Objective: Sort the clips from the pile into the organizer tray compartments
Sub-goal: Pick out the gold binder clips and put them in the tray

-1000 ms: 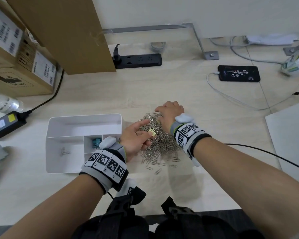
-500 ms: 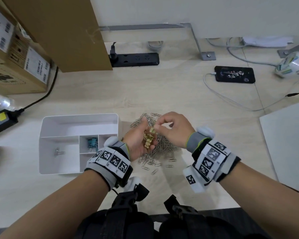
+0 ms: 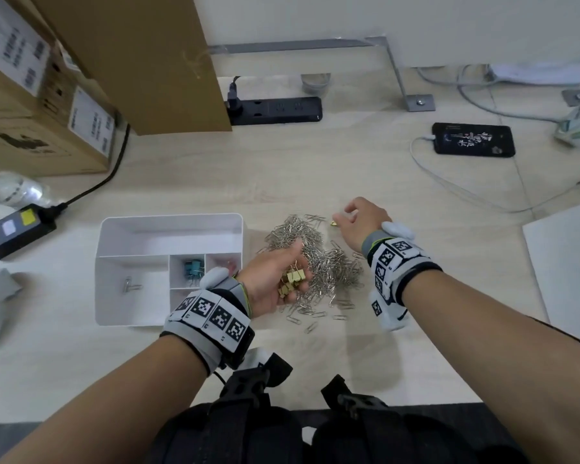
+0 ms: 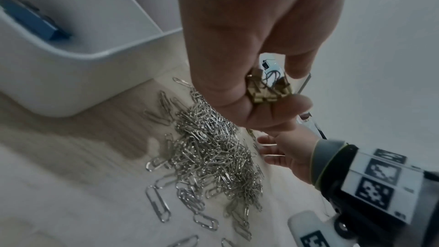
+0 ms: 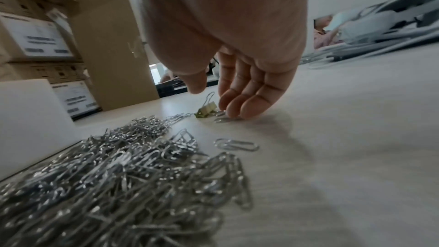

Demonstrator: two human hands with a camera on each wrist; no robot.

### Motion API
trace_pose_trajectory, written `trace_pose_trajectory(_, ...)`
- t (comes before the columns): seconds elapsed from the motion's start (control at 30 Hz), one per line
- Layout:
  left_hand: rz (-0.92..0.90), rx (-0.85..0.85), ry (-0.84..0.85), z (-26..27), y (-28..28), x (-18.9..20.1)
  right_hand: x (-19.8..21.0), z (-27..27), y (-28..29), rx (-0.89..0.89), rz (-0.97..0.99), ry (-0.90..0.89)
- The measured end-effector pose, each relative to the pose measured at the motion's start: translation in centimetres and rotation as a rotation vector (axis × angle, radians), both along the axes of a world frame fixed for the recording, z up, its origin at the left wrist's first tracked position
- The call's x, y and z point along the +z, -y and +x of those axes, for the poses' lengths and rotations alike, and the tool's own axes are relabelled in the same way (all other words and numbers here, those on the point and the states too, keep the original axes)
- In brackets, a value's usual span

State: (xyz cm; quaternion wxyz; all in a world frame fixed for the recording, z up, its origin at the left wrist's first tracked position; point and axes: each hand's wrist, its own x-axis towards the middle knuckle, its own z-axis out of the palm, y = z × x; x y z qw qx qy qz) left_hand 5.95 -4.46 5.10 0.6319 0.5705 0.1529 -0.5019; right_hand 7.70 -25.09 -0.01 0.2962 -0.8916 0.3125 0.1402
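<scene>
A pile of silver paper clips lies on the desk right of the white organizer tray. My left hand is palm-up over the pile's left edge, fingers curled round several gold binder clips. My right hand reaches past the pile's far right. Its fingers are relaxed, the fingertips at the desk beside a lone gold binder clip, not gripping it. The tray holds teal clips and a silver clip.
Cardboard boxes stand at the back left, with a black power strip behind the pile. A phone on a cable lies at the back right. A white sheet lies at the right edge, a black adapter left of the tray.
My right hand left the left hand, where the two met over the gold clips, and moved away to the far right of the pile. The left hand stayed, holding its gold clips.
</scene>
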Motion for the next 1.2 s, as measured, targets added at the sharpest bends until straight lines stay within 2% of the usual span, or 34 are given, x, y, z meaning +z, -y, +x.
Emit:
trace_pose_trajectory(0.13,0.001,-0.025,0.017,-0.6,-1.3,-0.2,-0.2,0.3,-0.3,-0.051,-0.011,-0.002)
trace_pose_trajectory(0.3,-0.042,0.056,0.004,-0.7,-3.8,-0.2,1.5,-0.6,-2.1,-0.147,0.153,0.233)
trace_pose_trajectory(0.43,-0.107,0.133,-0.001,-0.2,-5.4,0.6,4.5,-1.9,-6.3,-0.020,0.420,0.380)
trace_pose_trajectory(0.6,-0.156,0.257,0.024,1.1,-8.3,1.3,8.1,-2.7,-12.7,0.219,0.571,0.498)
trace_pose_trajectory(0.77,-0.133,0.302,0.035,2.9,-12.3,2.2,9.4,-2.2,-16.9,0.513,0.439,0.448)
trace_pose_trajectory(0.87,0.023,0.402,0.079,3.8,-14.1,2.2,8.3,-1.3,-17.1,0.479,0.371,0.486)
trace_pose_trajectory(0.97,0.079,0.462,0.099,5.2,-16.4,2.3,6.3,-1.0,-16.9,0.428,0.278,0.385)
trace_pose_trajectory(1.07,0.114,0.499,0.109,7.2,-17.7,2.3,4.6,-1.9,-16.8,0.465,0.209,0.299)
trace_pose_trajectory(1.2,0.175,0.477,0.141,8.9,-17.0,2.4,3.6,-3.3,-17.3,0.527,0.149,0.273)
